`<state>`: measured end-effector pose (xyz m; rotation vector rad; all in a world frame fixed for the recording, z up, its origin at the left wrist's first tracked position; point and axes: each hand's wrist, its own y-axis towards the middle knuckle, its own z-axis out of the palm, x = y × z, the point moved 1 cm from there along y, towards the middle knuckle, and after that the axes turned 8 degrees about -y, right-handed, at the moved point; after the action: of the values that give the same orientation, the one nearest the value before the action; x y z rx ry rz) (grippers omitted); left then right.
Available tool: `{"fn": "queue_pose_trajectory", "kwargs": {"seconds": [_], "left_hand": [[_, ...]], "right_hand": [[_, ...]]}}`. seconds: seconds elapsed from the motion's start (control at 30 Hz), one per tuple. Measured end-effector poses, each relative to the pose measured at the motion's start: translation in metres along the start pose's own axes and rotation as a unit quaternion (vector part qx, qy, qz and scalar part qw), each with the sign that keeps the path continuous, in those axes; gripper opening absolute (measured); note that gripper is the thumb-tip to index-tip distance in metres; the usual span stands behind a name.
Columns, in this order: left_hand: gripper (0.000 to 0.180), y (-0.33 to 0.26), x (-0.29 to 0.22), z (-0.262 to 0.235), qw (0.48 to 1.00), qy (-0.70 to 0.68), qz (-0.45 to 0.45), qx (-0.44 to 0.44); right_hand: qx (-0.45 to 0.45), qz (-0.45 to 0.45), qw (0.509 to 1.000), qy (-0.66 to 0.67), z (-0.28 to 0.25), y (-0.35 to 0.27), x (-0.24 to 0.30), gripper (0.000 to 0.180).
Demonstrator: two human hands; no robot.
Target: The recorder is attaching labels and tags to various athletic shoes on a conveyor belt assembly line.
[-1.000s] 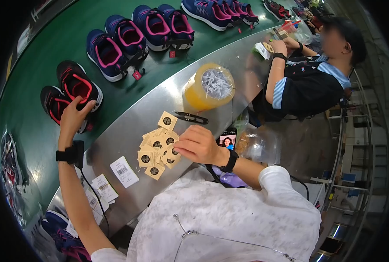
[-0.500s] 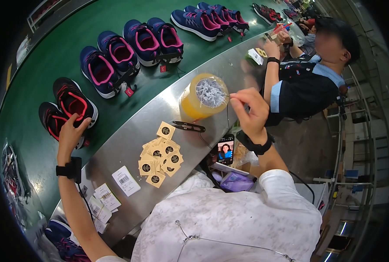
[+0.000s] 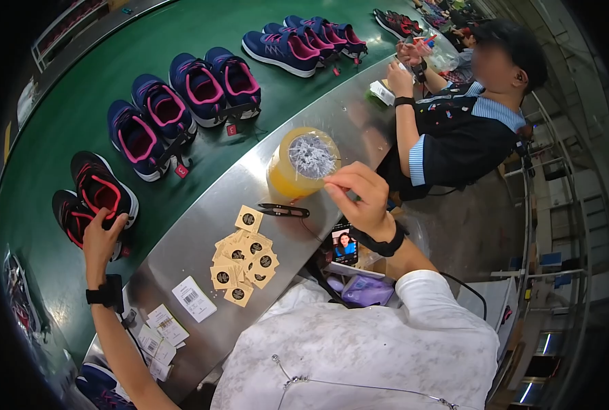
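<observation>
Head view: black-and-red shoe (image 3: pixel 106 179) is sat at far left on the green surface (image 3: pixel 209 156), its mate (image 3: pixel 69 215) just left of it. Heel opening of the shoe is touched by the left hand (image 3: pixel 101 240); thumb and index are spread apart at the collar, and whether the heel is firmly gripped cannot be told. Right hand (image 3: pixel 363 202) is held up just beside the near right rim of the yellow round container (image 3: pixel 285 176); thumb and index tips are pressed together, and it cannot be made out whether anything thin is pinched. Container is filled with thin white strips (image 3: pixel 311 154) and is stood on the metal counter (image 3: pixel 202 225).

Near the container, black snips (image 3: pixel 284 210) are laid flat. Tan square tags (image 3: pixel 246 258) with black round marks are heaped near and left of the snips. White card (image 3: pixel 194 298) is placed left of the heap, more white labels (image 3: pixel 162 335) farther left. Lit phone (image 3: pixel 344 247) is propped below the right hand, with a purple item (image 3: pixel 367 291) just nearer. Blue-and-pink shoes (image 3: pixel 135 140) are lined up along the far side. Co-worker (image 3: pixel 458 140) is seated at right.
</observation>
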<state>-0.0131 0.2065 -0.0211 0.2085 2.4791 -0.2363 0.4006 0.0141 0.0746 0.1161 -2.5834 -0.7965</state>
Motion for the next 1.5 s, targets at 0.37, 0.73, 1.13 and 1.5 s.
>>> {"fn": "queue_pose_trajectory", "kwargs": {"seconds": [0.37, 0.73, 1.13, 1.5], "left_hand": [[0.070, -0.025, -0.038, -0.124, 0.947, -0.197, 0.247, -0.057], [0.042, -0.009, -0.275, -0.090, 0.826, 0.282, 0.485, 0.055], [0.046, 0.007, -0.266, -0.080, 0.858, 0.288, 0.423, 0.055], [0.059, 0.000, -0.247, -0.089, 0.911, 0.192, 0.364, -0.002]], "right_hand": [[-0.054, 0.070, 0.995, 0.044, -0.011, -0.016, 0.003, 0.010], [-0.113, 0.090, 0.989, 0.041, -0.027, -0.058, -0.013, 0.010], [-0.113, 0.082, 0.989, 0.041, -0.024, -0.069, -0.016, 0.010], [-0.084, 0.049, 0.995, 0.016, -0.028, -0.065, -0.009, 0.009]]}}
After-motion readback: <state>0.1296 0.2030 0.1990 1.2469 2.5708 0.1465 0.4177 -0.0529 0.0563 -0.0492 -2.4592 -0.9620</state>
